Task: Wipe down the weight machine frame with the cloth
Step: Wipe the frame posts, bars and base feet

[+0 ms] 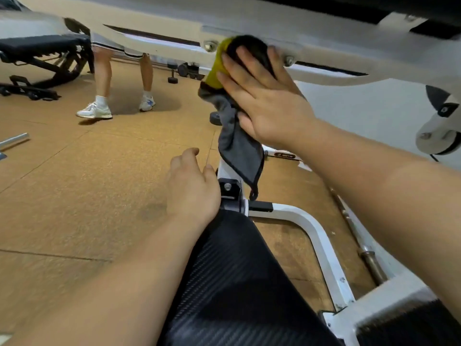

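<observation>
A person's right hand (264,101) presses a cloth (239,156) flat against the underside of the white weight machine frame (154,18), fingers spread and straight over the bunched yellow-and-black part. The cloth's grey tail hangs loose below the palm. Lower and to the left of it, the left hand (192,188) hovers with fingers loosely curled, holding nothing, just beside the top end of a black padded seat (237,270) that runs back under the left forearm. Beyond the left hand, another person's legs (99,78) in white trainers stand on the tan floor (62,196), near a black bench (42,53). A barbell (366,255) lies below the right forearm.
</observation>
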